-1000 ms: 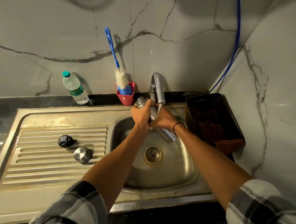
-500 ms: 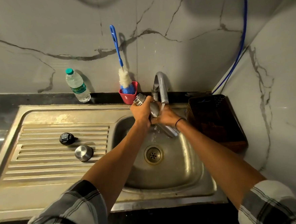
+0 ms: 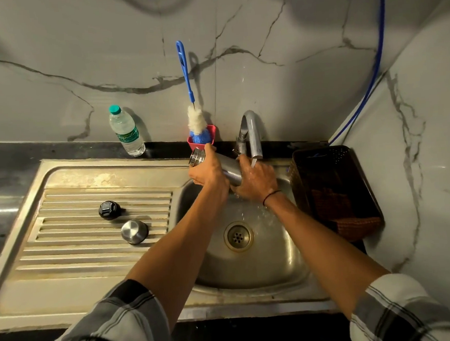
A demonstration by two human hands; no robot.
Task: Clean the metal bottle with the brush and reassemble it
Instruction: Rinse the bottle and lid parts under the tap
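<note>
The metal bottle (image 3: 229, 170) is held over the back of the sink (image 3: 252, 272), lying nearly level under the tap (image 3: 250, 134); its open neck end points toward the drainer side, its base toward the basket side. The left hand (image 3: 205, 171) grips the neck end with fingers curled round it; the right hand (image 3: 256, 180) grips the base end from below, fingers wrapped round the body. Water droplets show below the right hand and above the drain (image 3: 238, 236); judgement: the bottle is being rinsed, not yet scrubbed.

Change against the earlier frames: a second ago the bottle sloped steeply, its base low in the basin; it now lies much flatter, and the right hand has risen with the base, close under the tap spout. Both hands keep the same grips. Judgement: the tilt suggests rinse water is being spread or tipped out through the neck; this is preparation for brushing.

State of the other task items, unchanged between frames:
- the brush (image 3: 189, 93) stands untouched in the red cup (image 3: 211, 138) at the back edge of the bench, just behind the left hand;
- the black stopper (image 3: 109, 210) and the steel cap (image 3: 134, 231) lie apart on the ribbed drainer (image 3: 77, 247), well clear of the hands.

Judgement: brushing and reassembly remain outstanding. A plastic water bottle (image 3: 126, 132) stands at the back edge; a dark basket (image 3: 334, 189) sits at the right edge.
</note>
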